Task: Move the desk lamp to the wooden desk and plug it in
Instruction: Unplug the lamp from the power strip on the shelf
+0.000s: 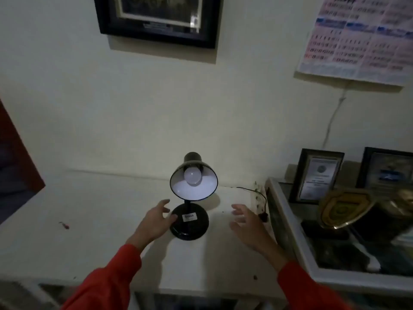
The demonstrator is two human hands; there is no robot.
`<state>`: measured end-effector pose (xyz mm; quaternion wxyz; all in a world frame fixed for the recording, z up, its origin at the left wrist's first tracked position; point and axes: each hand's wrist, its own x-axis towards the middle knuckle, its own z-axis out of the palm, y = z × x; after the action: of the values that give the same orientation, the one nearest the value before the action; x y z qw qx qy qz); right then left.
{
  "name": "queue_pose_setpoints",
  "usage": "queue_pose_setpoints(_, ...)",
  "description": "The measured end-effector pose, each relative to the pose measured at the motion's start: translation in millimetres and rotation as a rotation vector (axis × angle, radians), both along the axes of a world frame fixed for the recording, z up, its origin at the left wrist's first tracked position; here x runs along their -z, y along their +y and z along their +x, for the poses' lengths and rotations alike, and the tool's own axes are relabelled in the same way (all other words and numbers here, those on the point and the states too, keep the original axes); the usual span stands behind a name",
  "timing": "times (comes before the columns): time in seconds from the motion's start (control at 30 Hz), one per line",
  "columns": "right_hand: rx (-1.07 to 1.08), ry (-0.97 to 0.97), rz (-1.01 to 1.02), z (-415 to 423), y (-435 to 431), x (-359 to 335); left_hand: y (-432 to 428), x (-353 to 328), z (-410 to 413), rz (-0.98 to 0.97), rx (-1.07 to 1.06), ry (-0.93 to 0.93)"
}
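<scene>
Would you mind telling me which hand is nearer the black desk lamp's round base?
The left hand: its fingertips are at the left edge of the black desk lamp's round base, seemingly touching. The right hand hovers open off to the right, clearly apart.

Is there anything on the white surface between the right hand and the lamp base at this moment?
No. In the head view, the stretch of white surface between the right hand and the lamp base is bare.

Lamp on table — hands flanking base.
</scene>
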<state>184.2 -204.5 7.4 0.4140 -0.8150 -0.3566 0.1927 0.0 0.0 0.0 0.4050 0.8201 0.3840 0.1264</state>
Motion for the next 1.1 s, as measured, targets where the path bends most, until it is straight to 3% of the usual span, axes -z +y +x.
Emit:
queue_pose_setpoints(0.17, 0.04, 0.046, -0.061, 15, 27, 24, 7, 25, 32, -0.09, -0.027, -0.027)
queue_pose_setpoints(0.3, 0.022, 0.093, -0.096, 22, 49, 43, 1, 43, 56, -0.037, -0.08, -0.073)
queue_pose_setpoints(0.5, -0.069, 0.129, -0.137, 16, 75, 74, -15, 67, 90, 0.063, -0.276, 0.08)
queue_pose_setpoints(0.83, -0.109, 0.126, 0.059, 4, 79, 100, -24, 81, 128, 0.138, -0.624, -0.02)
queue_pose_setpoints(1.1, -0.163, 0.126, -0.049, 5, 66, 98, -16, 70, 139, 0.207, -0.465, -0.164)
